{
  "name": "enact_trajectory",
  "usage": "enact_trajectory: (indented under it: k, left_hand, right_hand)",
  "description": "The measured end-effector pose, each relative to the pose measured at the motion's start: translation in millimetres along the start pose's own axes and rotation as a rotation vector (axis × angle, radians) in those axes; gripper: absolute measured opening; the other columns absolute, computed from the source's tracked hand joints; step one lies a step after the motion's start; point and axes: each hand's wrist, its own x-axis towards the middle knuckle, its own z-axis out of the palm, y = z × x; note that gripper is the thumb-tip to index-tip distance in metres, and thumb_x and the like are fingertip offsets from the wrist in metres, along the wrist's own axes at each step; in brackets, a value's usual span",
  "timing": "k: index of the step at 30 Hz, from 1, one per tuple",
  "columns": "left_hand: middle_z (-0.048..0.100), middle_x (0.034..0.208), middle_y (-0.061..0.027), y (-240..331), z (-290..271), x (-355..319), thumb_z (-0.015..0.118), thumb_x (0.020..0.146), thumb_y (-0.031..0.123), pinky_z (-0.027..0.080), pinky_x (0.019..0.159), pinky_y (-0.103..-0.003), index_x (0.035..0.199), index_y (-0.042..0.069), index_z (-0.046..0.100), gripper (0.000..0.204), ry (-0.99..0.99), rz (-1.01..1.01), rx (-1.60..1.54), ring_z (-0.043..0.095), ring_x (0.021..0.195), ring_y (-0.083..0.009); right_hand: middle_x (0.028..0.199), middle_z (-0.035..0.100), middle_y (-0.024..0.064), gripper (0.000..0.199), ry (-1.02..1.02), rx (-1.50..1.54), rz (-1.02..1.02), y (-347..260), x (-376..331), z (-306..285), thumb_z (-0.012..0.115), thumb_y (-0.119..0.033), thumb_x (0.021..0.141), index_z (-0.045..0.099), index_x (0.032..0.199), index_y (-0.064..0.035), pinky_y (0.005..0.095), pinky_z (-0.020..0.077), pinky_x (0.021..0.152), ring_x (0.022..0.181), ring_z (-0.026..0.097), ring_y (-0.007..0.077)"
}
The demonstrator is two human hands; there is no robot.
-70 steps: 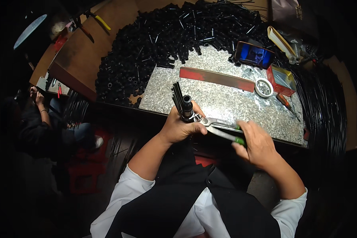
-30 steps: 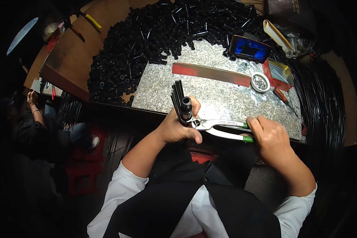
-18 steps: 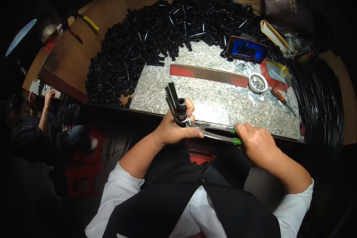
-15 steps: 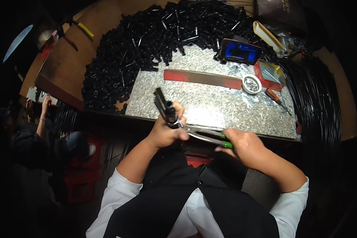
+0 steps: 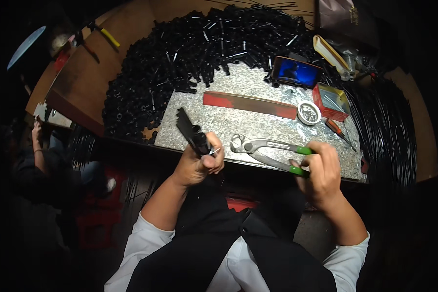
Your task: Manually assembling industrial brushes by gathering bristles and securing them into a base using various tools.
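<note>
My left hand (image 5: 192, 168) is closed round a black tubular part (image 5: 193, 135), held upright near the table's front edge. A flat, ribbed black piece rises beside its open tube end. A thin shiny bit shows by the left fingers. Over the front of the stone slab (image 5: 258, 126), my right hand (image 5: 323, 177) grips the green handles of end-cutting pincers (image 5: 261, 147). The handles are spread, and the curved jaws point left, apart from the black part.
A large heap of black tubular parts (image 5: 180, 63) covers the back. On the slab lie a red-and-brown bar (image 5: 248, 104), a phone (image 5: 297, 71), a white bowl of small metal bits (image 5: 308, 113), a red box (image 5: 332, 102) and a screwdriver (image 5: 336, 129). Another person (image 5: 41, 160) sits far left.
The pincers have come away from the black part, moving right and up with my right hand, and their handles have spread. My left hand still holds the part, shifted slightly.
</note>
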Motion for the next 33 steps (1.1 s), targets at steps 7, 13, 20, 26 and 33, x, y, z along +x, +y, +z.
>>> enact_trajectory:
  k: [7,13,20,26,33]
  left_hand:
    - [0.049,0.065,0.0024,-2,2,1,0.087,0.06,0.036,0.039,0.053,-0.021,0.079,0.008,0.046,0.053,0.044,-0.108,-0.011,0.048,0.058,-0.0071]
    - [0.04,0.069,0.0067,-9,4,1,0.088,0.062,0.025,0.03,0.054,-0.021,0.077,0.012,0.043,0.05,0.107,-0.085,0.195,0.037,0.062,-0.0042]
    - [0.047,0.073,0.0053,-11,8,0,0.088,0.061,0.028,0.036,0.058,-0.02,0.08,0.01,0.046,0.049,0.13,-0.066,0.286,0.043,0.065,-0.0043]
    - [0.05,0.08,0.0011,-7,9,-8,0.088,0.056,0.037,0.04,0.064,-0.021,0.088,0.007,0.048,0.06,0.156,-0.053,0.221,0.05,0.071,-0.0082]
    - [0.053,0.07,0.0028,3,14,-17,0.081,0.051,0.051,0.034,0.051,-0.02,0.098,0.001,0.058,0.072,-0.069,0.053,0.29,0.046,0.059,-0.0043]
  right_hand:
    - [0.118,0.053,0.0141,0.025,0.124,-0.445,-0.098,-4,4,-5,0.067,-0.023,0.084,0.055,0.096,-0.0045,0.0522,0.0317,0.105,0.113,0.052,0.0314]
    - [0.117,0.054,0.0127,0.024,0.103,-0.453,-0.141,-8,4,-9,0.067,-0.025,0.084,0.057,0.095,-0.0051,0.0514,0.0324,0.105,0.111,0.052,0.0296]
    - [0.1,0.058,0.0123,0.023,0.136,-0.433,-0.181,-8,-1,-14,0.068,-0.022,0.083,0.051,0.079,-0.0066,0.043,0.0423,0.082,0.09,0.057,0.0265]
    - [0.082,0.055,0.0145,0.028,-0.124,0.052,-0.042,-8,-6,-24,0.073,-0.006,0.067,0.046,0.073,-0.0029,0.0333,0.0443,0.059,0.073,0.054,0.0298]
    - [0.071,0.06,0.0094,0.031,-0.78,0.887,0.444,-17,-21,-29,0.078,-0.007,0.07,0.049,0.076,-0.0023,0.0304,0.0471,0.054,0.062,0.061,0.0162]
